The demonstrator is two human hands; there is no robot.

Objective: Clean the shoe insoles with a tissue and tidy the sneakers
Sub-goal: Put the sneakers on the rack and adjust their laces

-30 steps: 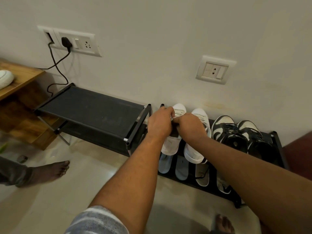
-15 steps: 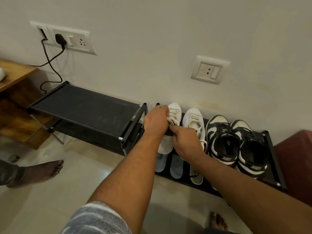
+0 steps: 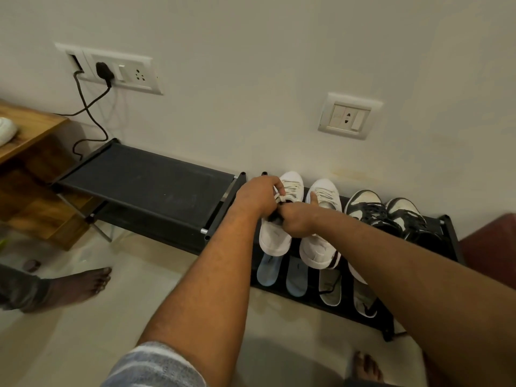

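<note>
Sneakers (image 3: 321,248) are sitting paired on the rack (image 3: 451,233), so tidying is seemingly finishing, while left hand (image 3: 258,195) and right hand (image 3: 297,222) are gripping the white sneaker (image 3: 275,241) at the rack's left end, fingers curled on laces (image 3: 290,188) and opening; no tissue is showing.

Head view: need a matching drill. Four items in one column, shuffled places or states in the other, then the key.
Items:
1. left hand
2. black-and-white sneakers
3. black plug
4. right white sneaker

Places or states:
A. plugged into the wall socket plate
B. grips the laces of the left white sneaker
C. right end of the rack, top shelf
D. top shelf, between the left white sneaker and the black-and-white pair

Pairs: 1-B, 2-C, 3-A, 4-D
</note>
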